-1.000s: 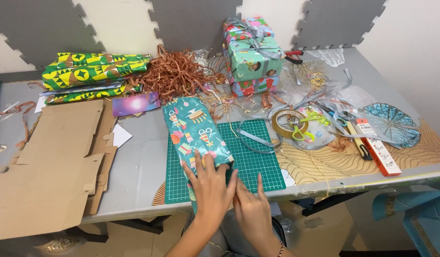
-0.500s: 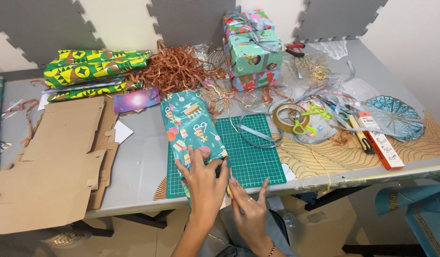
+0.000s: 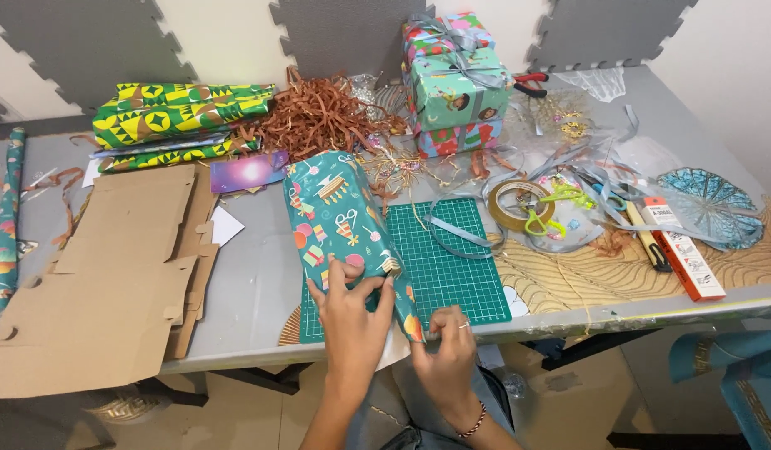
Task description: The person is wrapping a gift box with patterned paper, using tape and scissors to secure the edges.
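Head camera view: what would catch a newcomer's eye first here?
First, the two hands, left and right, pressing on a teal patterned paper-wrapped parcel lying over a green gridded cutting mat at the table's near edge. Behind it rises a stack of wrapped gift boxes tied with grey ribbon, beside a heap of coppery shredded paper.

- near end of teal wrapped parcel (image 3: 340,221) hidden under left hand (image 3: 352,312) and right hand (image 3: 444,354)
- flat cardboard (image 3: 110,275) cut by left edge
- scissors (image 3: 531,82) mostly hidden behind gift stack (image 3: 454,83)
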